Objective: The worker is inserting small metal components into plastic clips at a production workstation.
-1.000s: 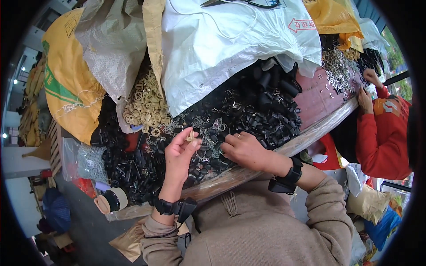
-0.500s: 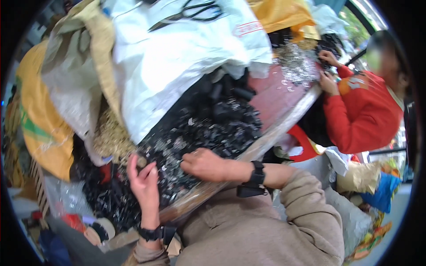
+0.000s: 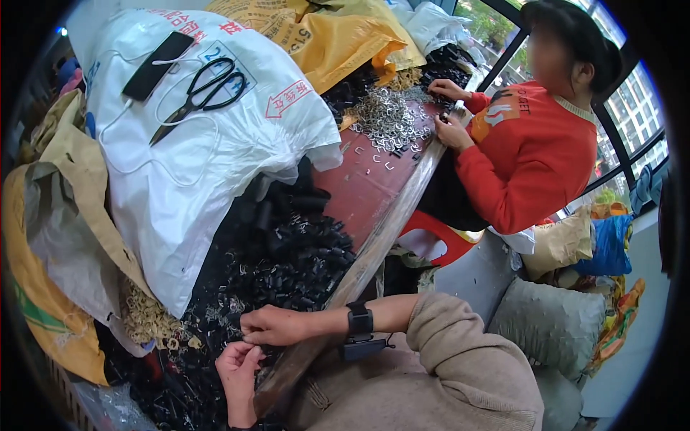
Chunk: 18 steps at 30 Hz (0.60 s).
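Observation:
My right hand (image 3: pixel 277 325) and my left hand (image 3: pixel 238 375) meet over the near edge of the table, fingertips almost touching. Both are closed in a pinch; whatever they hold is hidden or too small to name. Beneath and beyond them spreads a heap of small black plastic-looking pieces (image 3: pixel 287 262), some tube-shaped. Left of my hands, small beige ring-like parts (image 3: pixel 147 320) spill from the mouth of a beige sack (image 3: pixel 108 244).
A white woven sack (image 3: pixel 208 154) bears black-handled scissors (image 3: pixel 188 108), a dark phone (image 3: pixel 158 66) and a white cable. Across the reddish tabletop (image 3: pixel 359 172), a person in red (image 3: pixel 517 158) handles small parts beside a pile of U-shaped metal pieces (image 3: pixel 392 118). A wooden rail (image 3: pixel 374 244) edges the table.
My hands have come together; the left, with fingers spread before, is now pinched. The view has shifted, showing the phone on the white sack and more of the other person.

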Each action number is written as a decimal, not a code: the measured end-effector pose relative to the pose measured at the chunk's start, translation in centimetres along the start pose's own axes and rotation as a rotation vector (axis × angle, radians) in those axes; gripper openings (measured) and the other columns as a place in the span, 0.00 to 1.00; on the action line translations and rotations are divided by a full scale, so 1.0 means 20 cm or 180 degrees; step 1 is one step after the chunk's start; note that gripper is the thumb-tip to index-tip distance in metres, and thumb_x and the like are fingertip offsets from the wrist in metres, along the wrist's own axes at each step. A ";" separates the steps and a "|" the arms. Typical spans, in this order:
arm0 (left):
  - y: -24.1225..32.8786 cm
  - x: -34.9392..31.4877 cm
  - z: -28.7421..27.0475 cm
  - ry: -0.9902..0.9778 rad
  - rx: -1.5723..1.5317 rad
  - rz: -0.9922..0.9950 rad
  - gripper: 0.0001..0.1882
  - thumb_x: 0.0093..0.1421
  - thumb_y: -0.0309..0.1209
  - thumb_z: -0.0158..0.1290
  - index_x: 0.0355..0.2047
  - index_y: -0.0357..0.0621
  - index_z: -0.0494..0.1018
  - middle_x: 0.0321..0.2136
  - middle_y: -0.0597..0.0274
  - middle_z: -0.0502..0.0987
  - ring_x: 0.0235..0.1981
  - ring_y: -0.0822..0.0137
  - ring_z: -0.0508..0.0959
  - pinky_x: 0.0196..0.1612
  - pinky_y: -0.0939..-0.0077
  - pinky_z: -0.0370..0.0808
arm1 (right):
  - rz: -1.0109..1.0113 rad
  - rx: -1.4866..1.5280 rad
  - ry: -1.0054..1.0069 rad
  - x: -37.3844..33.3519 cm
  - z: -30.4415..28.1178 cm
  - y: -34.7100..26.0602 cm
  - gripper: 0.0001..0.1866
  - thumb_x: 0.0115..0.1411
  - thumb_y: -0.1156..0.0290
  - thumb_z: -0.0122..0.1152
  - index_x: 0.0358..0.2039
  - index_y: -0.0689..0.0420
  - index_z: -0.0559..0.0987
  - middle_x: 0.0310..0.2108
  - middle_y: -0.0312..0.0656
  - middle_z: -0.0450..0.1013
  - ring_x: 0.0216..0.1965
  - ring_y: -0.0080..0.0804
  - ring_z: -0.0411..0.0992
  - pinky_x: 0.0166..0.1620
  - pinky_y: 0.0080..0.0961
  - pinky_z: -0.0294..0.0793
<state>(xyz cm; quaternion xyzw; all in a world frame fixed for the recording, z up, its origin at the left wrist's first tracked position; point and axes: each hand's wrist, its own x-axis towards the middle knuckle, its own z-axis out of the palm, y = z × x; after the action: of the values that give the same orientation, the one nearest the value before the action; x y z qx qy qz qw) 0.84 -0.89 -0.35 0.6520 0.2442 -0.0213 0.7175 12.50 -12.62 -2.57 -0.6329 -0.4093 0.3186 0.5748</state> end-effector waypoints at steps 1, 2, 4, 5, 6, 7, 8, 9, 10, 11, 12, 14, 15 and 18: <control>0.01 0.00 0.02 0.0168 -0.0081 0.0037 0.04 0.50 0.21 0.49 0.28 0.36 0.69 0.21 0.63 0.73 0.19 0.77 0.72 0.19 0.90 0.64 | 0.0038 0.0045 -0.0028 0.00 0.00 0.00 0.08 0.48 0.71 0.53 0.21 0.63 0.69 0.17 0.46 0.67 0.20 0.35 0.67 0.24 0.28 0.64; 0.01 0.01 0.03 0.0340 -0.0163 0.0073 0.03 0.50 0.21 0.50 0.27 0.36 0.69 0.20 0.63 0.73 0.18 0.77 0.72 0.19 0.90 0.64 | 0.0077 0.0091 -0.0061 0.00 0.00 0.00 0.08 0.48 0.71 0.53 0.21 0.63 0.69 0.17 0.46 0.67 0.20 0.33 0.67 0.24 0.27 0.64; 0.00 0.02 0.02 0.0279 -0.0120 0.0028 0.02 0.50 0.22 0.50 0.26 0.36 0.68 0.19 0.63 0.73 0.18 0.77 0.72 0.19 0.90 0.64 | 0.0112 0.0139 -0.0089 0.00 0.00 0.01 0.08 0.49 0.71 0.53 0.21 0.63 0.69 0.17 0.45 0.67 0.20 0.31 0.67 0.24 0.27 0.64; 0.00 0.02 0.02 0.0229 -0.0086 -0.0018 0.02 0.50 0.22 0.50 0.25 0.37 0.68 0.19 0.63 0.72 0.18 0.77 0.71 0.19 0.90 0.64 | 0.0136 0.0191 -0.0084 0.00 -0.01 0.01 0.08 0.49 0.72 0.53 0.21 0.63 0.69 0.17 0.45 0.67 0.20 0.31 0.66 0.24 0.27 0.64; -0.01 0.02 0.01 0.0180 -0.0053 -0.0063 0.02 0.50 0.22 0.50 0.25 0.37 0.68 0.18 0.63 0.72 0.17 0.76 0.71 0.19 0.90 0.64 | 0.0161 0.0242 -0.0080 0.00 -0.01 0.00 0.08 0.49 0.72 0.53 0.21 0.63 0.69 0.17 0.45 0.67 0.20 0.30 0.66 0.24 0.27 0.64; -0.01 0.03 0.01 0.0180 -0.0053 -0.0058 0.02 0.50 0.22 0.50 0.25 0.37 0.68 0.18 0.63 0.72 0.17 0.76 0.71 0.19 0.90 0.64 | 0.0186 0.0291 -0.0079 0.00 -0.01 0.00 0.08 0.49 0.72 0.53 0.21 0.63 0.69 0.17 0.45 0.67 0.20 0.30 0.66 0.24 0.26 0.64; -0.01 0.03 0.00 0.0133 -0.0112 -0.0119 0.02 0.50 0.22 0.50 0.25 0.37 0.68 0.18 0.62 0.72 0.17 0.76 0.71 0.19 0.90 0.64 | 0.0183 0.0286 -0.0080 0.00 -0.01 0.00 0.08 0.49 0.72 0.53 0.21 0.63 0.69 0.17 0.45 0.67 0.20 0.30 0.66 0.24 0.26 0.64; 0.00 0.03 0.00 0.0087 -0.0171 -0.0179 0.02 0.49 0.22 0.50 0.24 0.37 0.68 0.18 0.62 0.72 0.17 0.76 0.71 0.18 0.90 0.64 | 0.0182 0.0289 -0.0079 0.00 -0.01 0.00 0.08 0.49 0.72 0.53 0.21 0.63 0.69 0.17 0.45 0.67 0.20 0.30 0.66 0.24 0.26 0.64; -0.01 0.03 -0.01 0.0041 -0.0230 -0.0240 0.02 0.49 0.22 0.50 0.24 0.37 0.68 0.17 0.62 0.72 0.17 0.76 0.71 0.18 0.90 0.64 | 0.0182 0.0294 -0.0079 0.00 -0.01 0.00 0.08 0.49 0.72 0.53 0.21 0.63 0.69 0.17 0.45 0.67 0.20 0.30 0.66 0.24 0.27 0.64; -0.01 0.03 -0.02 0.0042 -0.0235 -0.0234 0.02 0.49 0.22 0.50 0.24 0.37 0.68 0.17 0.62 0.72 0.17 0.76 0.71 0.18 0.90 0.64 | 0.0181 0.0298 -0.0080 0.01 -0.01 -0.01 0.08 0.49 0.72 0.53 0.21 0.63 0.69 0.17 0.45 0.67 0.20 0.31 0.66 0.25 0.27 0.64; -0.02 0.02 -0.03 0.0000 -0.0229 -0.0268 0.02 0.49 0.22 0.50 0.24 0.37 0.68 0.17 0.62 0.72 0.17 0.75 0.72 0.18 0.90 0.64 | 0.0178 0.0289 -0.0084 0.01 -0.01 -0.01 0.08 0.49 0.72 0.53 0.21 0.63 0.69 0.17 0.45 0.67 0.20 0.31 0.66 0.25 0.27 0.64; -0.03 0.02 -0.04 -0.0084 -0.0220 -0.0334 0.02 0.49 0.22 0.50 0.24 0.38 0.68 0.18 0.62 0.72 0.17 0.75 0.72 0.18 0.90 0.64 | 0.0141 0.0047 0.0021 0.01 -0.02 -0.02 0.07 0.48 0.72 0.53 0.21 0.63 0.69 0.17 0.45 0.67 0.20 0.33 0.66 0.25 0.27 0.64; -0.02 0.01 -0.04 -0.0080 -0.0225 -0.0328 0.02 0.49 0.22 0.50 0.24 0.38 0.68 0.18 0.62 0.72 0.17 0.75 0.72 0.18 0.90 0.64 | 0.0121 -0.0069 0.0072 0.01 -0.02 -0.02 0.07 0.48 0.72 0.53 0.21 0.63 0.69 0.17 0.45 0.66 0.20 0.34 0.66 0.25 0.27 0.64; 0.00 0.00 -0.04 0.0139 -0.0438 -0.0343 0.02 0.49 0.22 0.49 0.24 0.39 0.68 0.17 0.62 0.72 0.17 0.75 0.72 0.18 0.90 0.64 | -0.0193 -0.0189 0.0200 0.01 0.00 0.00 0.07 0.48 0.72 0.52 0.22 0.63 0.69 0.18 0.45 0.66 0.21 0.37 0.66 0.26 0.28 0.64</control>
<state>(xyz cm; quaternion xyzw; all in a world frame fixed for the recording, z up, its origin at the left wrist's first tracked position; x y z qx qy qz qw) 0.47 -0.07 -0.45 0.5874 0.2954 -0.0289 0.7529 12.47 -12.49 -2.55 -0.6466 -0.4194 0.2688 0.5777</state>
